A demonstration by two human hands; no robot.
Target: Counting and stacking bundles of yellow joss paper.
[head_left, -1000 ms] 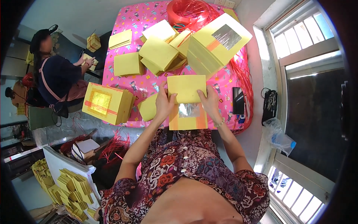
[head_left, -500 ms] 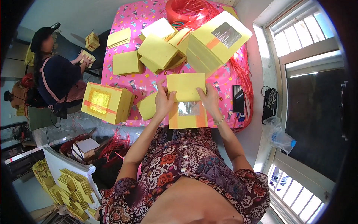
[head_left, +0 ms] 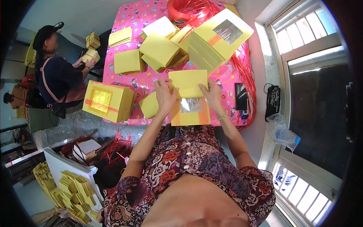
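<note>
Both my hands grip a plain yellow paper piece [head_left: 188,84] at the table's near edge. My left hand [head_left: 165,95] has its thumb on the left side and its fingers curled behind. At the right edge my right hand [head_left: 213,96] pinches it the same way. Just below lies yellow paper with a silver foil square and orange bands [head_left: 191,107], partly covered by the plain piece; whether the two are joined I cannot tell. Another yellow paper piece [head_left: 149,106] lies beside my left wrist.
Yellow paper stacks [head_left: 128,61] cover the pink patterned table [head_left: 130,87], with a tall foil-faced stack [head_left: 227,32] at the right. A red ribbon roll [head_left: 189,11] stands behind. Left is a gold-faced stack [head_left: 102,101]. A co-worker [head_left: 60,73] handles a yellow bundle [head_left: 90,56].
My hands and the plain yellow piece have shifted slightly away from me. The co-worker has turned or raised the bundle in their hands.
</note>
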